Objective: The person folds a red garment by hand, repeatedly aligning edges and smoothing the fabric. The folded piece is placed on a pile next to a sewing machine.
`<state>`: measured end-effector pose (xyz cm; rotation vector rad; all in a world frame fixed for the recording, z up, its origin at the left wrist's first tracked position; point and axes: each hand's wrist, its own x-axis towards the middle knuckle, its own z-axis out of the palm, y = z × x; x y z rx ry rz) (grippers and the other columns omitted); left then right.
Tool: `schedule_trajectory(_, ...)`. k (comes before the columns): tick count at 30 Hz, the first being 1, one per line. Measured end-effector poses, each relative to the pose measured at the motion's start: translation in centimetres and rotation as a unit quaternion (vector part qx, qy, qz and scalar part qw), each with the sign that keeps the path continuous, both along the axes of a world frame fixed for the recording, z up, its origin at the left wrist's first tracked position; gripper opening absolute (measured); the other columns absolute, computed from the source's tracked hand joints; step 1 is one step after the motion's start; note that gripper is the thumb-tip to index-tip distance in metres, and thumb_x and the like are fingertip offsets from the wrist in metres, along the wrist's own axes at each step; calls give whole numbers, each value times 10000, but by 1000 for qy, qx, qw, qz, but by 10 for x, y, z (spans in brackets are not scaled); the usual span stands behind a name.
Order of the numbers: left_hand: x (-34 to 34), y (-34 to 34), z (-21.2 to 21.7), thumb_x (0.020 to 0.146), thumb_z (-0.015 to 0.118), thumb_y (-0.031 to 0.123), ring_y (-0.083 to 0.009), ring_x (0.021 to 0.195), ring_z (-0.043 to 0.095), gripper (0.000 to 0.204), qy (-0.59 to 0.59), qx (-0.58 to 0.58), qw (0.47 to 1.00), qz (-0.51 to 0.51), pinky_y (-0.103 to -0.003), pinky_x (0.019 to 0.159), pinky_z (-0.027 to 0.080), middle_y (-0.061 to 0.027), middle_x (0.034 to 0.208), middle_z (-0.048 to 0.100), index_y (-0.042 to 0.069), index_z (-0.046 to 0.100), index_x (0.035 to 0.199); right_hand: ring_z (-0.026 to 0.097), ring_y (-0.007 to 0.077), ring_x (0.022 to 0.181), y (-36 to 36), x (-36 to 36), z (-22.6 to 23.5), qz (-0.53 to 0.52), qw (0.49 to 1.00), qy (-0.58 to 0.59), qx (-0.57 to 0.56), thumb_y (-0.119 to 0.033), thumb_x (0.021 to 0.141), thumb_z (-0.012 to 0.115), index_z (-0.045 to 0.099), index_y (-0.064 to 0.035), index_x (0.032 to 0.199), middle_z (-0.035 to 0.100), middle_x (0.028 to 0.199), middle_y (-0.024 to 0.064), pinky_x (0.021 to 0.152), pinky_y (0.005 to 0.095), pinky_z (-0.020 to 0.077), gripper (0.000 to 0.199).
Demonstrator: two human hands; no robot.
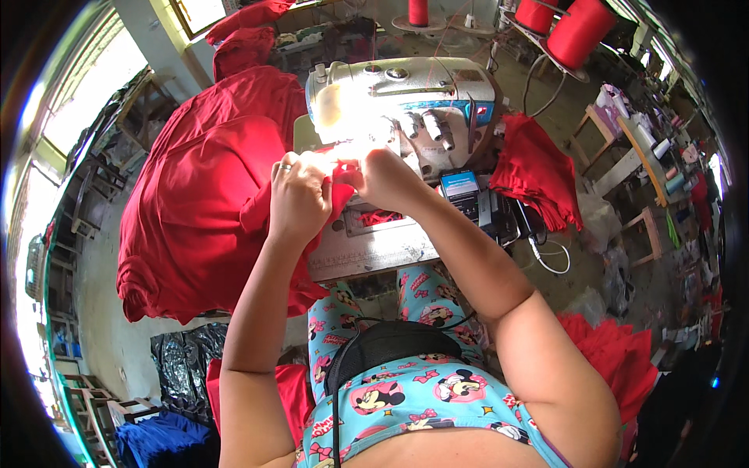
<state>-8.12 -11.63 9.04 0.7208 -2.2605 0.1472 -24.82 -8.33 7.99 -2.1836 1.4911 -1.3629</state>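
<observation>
Both my hands are at the foot of a pale grey sewing machine point(406, 101). My left hand point(298, 196), with a ring on one finger, pinches a piece of red fabric point(341, 195) from the left. My right hand point(384, 178) grips the same piece from the right, close to the brightly lit needle area. The fabric hangs between the two hands over the machine's grey bed point(367, 246). A large heap of red cloth point(203, 195) spreads over the table to my left.
A smaller stack of red pieces point(538, 171) lies right of the machine. A small control panel with a screen point(462, 189) sits beside it. Red thread cones point(581, 31) stand behind. More red cloth point(616, 351) lies low at my right, blue cloth point(160, 437) at lower left.
</observation>
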Motion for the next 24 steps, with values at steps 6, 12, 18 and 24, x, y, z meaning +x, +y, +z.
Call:
schedule_trajectory(6,-5,55,-25,816,632,211,-291,898,513,177,92,-1,993,76,-414,787,348,-83,864,572,87,587,935,640,367,689,-10,-1,8,-39,998,-11,40,-105,762,609,702,-26,814,638,742,232,647,413,508,133)
schedule_trajectory(12,23,15,-130,873,601,237,-265,684,612,226,198,358,911,46,-369,670,496,-128,811,627,20,609,935,633,347,646,4,13,31,-81,996,-34,15,-4,694,532,694,2,813,644,720,221,619,378,496,202)
schedule_trajectory(18,49,10,-75,853,609,242,-350,889,635,316,-45,129,984,115,-451,790,501,-181,1009,639,23,577,1078,645,293,701,45,19,-62,-71,984,-160,11,32,697,570,674,10,853,638,752,200,638,321,494,188)
schedule_trajectory(24,65,22,-96,800,640,246,-350,1095,552,387,-25,52,996,69,-460,955,428,-165,1168,586,109,593,1159,657,229,852,56,34,-102,-56,974,-201,-83,194,646,485,660,7,995,670,894,139,767,294,531,433)
